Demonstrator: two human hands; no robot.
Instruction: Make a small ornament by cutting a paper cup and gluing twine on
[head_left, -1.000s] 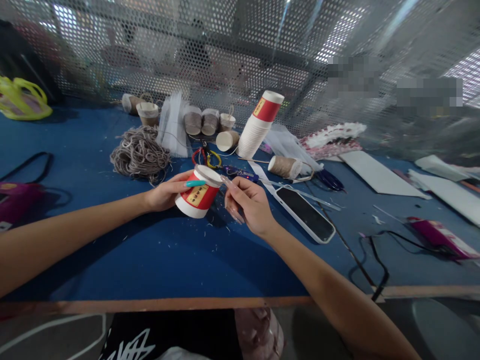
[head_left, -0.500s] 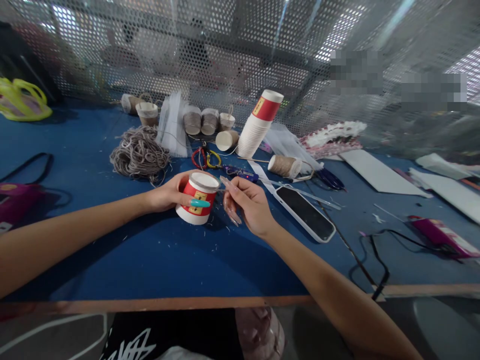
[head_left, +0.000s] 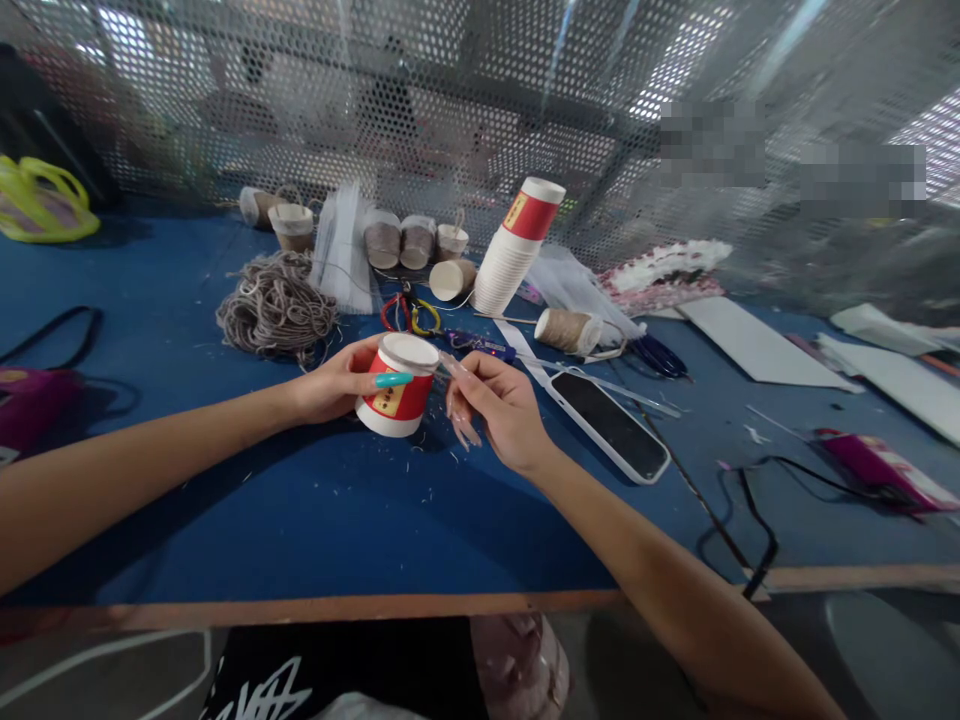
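My left hand (head_left: pixel 337 385) is wrapped round a red and white paper cup (head_left: pixel 403 403), its thumb with a long turquoise nail across the label. The cup is held slightly tilted above the blue table, narrow end up. Round its top edge runs a thin grey cord (head_left: pixel 411 362). My right hand (head_left: pixel 501 412) is closed in a pinch just right of that edge, seemingly on the cord's strand; the fingertips partly hide it. A heap of grey cord (head_left: pixel 277 308) lies behind my left wrist. Pliers with red and yellow handles (head_left: pixel 411 312) lie behind the cup.
A leaning stack of paper cups (head_left: pixel 517 245) stands behind my right hand. Near it are a twine spool (head_left: pixel 564 330), a purple glue gun (head_left: pixel 480 345) and a phone (head_left: pixel 609 425). Several small cord-wrapped cups (head_left: pixel 382 240) line the perforated metal screen (head_left: pixel 450 90). White boards lie right.
My left hand has turned the cup, so its label sits further left, and raised it slightly. The right hand stays pinched beside the top edge.
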